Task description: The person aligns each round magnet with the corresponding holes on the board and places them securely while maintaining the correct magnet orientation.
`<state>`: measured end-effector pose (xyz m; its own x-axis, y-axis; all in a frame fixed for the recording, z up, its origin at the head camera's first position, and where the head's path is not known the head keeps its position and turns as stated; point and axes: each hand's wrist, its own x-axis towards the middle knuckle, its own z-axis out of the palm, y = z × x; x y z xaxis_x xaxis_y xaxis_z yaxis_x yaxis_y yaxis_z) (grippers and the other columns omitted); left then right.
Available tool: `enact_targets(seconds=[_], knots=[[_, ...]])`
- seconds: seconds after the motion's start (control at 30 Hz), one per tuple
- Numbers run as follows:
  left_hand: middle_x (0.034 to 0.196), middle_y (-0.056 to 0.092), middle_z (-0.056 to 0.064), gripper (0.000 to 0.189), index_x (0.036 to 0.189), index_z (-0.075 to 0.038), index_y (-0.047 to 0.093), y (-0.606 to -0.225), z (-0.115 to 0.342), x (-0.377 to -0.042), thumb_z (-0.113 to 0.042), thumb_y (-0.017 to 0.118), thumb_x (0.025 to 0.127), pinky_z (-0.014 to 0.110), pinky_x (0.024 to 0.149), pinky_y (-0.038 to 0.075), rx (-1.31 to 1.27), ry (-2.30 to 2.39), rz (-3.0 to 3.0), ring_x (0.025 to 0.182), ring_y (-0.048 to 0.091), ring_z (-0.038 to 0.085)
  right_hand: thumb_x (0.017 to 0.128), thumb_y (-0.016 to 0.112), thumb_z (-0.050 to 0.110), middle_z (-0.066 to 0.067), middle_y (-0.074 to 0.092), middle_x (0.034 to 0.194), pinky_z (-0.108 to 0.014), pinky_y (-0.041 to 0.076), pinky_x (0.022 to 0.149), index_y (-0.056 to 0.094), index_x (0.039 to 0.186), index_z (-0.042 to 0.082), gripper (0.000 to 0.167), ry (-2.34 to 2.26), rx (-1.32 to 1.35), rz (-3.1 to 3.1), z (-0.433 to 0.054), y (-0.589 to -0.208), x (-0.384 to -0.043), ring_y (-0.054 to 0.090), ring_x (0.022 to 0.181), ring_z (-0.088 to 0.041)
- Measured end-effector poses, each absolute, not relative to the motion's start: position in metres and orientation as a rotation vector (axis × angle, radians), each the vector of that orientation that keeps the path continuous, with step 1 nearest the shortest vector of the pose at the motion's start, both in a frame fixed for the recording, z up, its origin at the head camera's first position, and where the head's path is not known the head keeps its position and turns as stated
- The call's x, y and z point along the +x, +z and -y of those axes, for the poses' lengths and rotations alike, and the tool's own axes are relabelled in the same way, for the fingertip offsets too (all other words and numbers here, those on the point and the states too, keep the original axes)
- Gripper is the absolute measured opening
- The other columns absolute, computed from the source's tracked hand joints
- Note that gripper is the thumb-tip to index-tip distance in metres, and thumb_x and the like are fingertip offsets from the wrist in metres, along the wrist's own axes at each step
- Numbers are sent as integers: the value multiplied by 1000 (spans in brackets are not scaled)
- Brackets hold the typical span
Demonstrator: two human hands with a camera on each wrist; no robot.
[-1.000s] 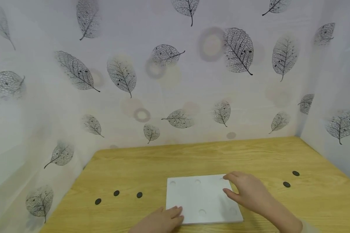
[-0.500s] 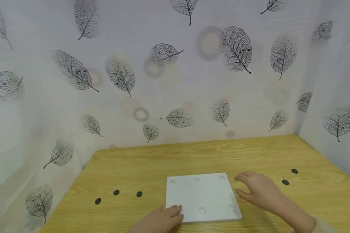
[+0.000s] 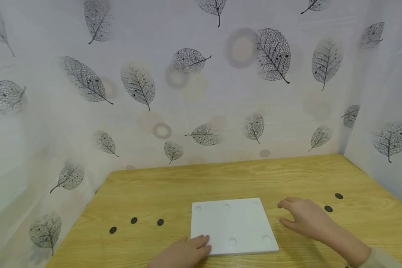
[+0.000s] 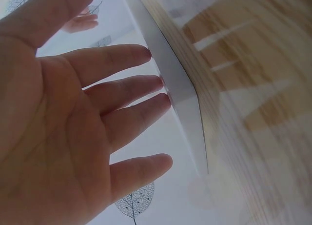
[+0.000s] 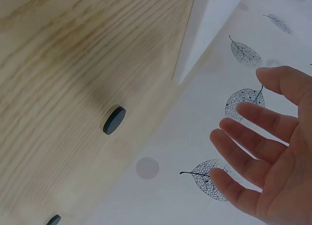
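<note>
Has the white board (image 3: 217, 223) flat on the wooden table (image 3: 174, 186), between the two hands, with five shallow round recesses (image 3: 232, 242) in view: three along its far side, two along its near side. Rests the left hand (image 3: 184, 253) at the board's near left corner, back upward, with fingers fairly straight, slightly parted and touching the board there, curled round nothing. In the left wrist view, shows the thumb spread well away from the fingers and three fingertips meeting the board's edge. Cannot tell how firmly they press. Holds the right hand (image 3: 306, 217) in the air just right of the board, apart from it, with thumb and fingers softly bent and a wide gap between, grasping nothing. Extends the right forearm (image 3: 345, 242) inward from the board's near right, out of a pale sleeve (image 3: 378, 257). Has two black discs (image 3: 328, 208) right of the board, just past the right hand, and three more discs (image 3: 134, 220) well apart from one another, left of the board. Has a leaf-printed backdrop (image 3: 217, 85) behind the board.
</note>
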<state>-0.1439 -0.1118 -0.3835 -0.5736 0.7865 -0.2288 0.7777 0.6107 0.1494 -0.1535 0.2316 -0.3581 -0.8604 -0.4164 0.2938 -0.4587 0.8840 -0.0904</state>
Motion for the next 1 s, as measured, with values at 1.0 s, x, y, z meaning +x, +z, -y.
enact_targets(seconds=[1.0], knots=[[134, 39, -2, 67, 125, -20, 49, -385, 111, -143, -64, 48, 75, 38, 90, 40, 1292, -9, -2591, 121, 38, 14, 66, 75, 24, 2, 57, 81, -27, 42, 49, 62, 82, 13, 24, 126, 674, 2991, -260, -381, -165, 49, 60, -6]])
